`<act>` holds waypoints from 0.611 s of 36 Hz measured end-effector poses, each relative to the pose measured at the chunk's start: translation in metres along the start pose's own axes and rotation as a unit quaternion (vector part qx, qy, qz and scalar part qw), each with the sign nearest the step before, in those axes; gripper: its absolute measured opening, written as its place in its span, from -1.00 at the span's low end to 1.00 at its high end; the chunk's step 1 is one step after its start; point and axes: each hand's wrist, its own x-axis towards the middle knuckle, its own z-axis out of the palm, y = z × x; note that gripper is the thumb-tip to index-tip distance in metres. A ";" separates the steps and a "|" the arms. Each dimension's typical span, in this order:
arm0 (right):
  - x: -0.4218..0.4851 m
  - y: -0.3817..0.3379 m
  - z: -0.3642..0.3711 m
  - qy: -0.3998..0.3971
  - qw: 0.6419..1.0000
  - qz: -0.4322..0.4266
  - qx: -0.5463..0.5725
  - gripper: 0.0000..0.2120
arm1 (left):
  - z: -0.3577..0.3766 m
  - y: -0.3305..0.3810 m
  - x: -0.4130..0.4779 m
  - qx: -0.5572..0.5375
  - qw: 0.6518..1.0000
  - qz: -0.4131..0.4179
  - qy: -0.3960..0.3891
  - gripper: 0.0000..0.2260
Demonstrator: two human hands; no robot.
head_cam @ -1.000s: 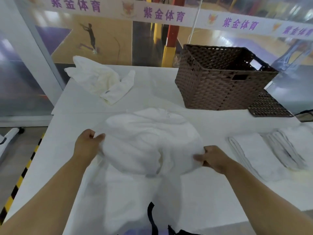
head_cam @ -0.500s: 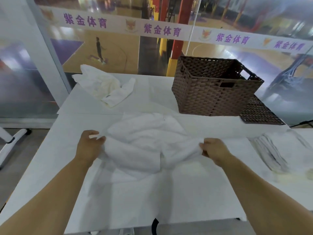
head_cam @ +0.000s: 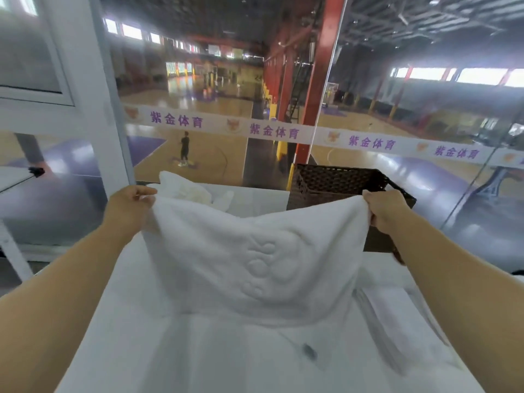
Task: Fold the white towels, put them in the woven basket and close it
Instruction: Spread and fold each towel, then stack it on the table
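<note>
towel (head_cam: pixel 255 259) now lifted, spread, was bunched on table | left hand (head_cam: pixel 129 207), right hand (head_cam: pixel 384 211) pinch top corners | basket (head_cam: pixel 337 184) at 1 o'clock | ready to fold

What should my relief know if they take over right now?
Left hand: shut on the towel's top left corner.
Right hand: shut on its top right corner.
The towel is held up spread between both grips, lower edge on the table.
The basket stands open behind the towel, far right.
A crumpled towel pile waits far left; flat towels lie near right.
Done: nothing visible in the basket, though its inside is mostly hidden.
Left: fold this towel and the others, load the basket, close it.
</note>
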 end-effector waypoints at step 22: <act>-0.046 -0.043 -0.031 -0.097 0.983 -0.147 0.057 -0.68 | -0.053 0.070 -0.038 -0.043 0.991 0.058 0.110 -0.72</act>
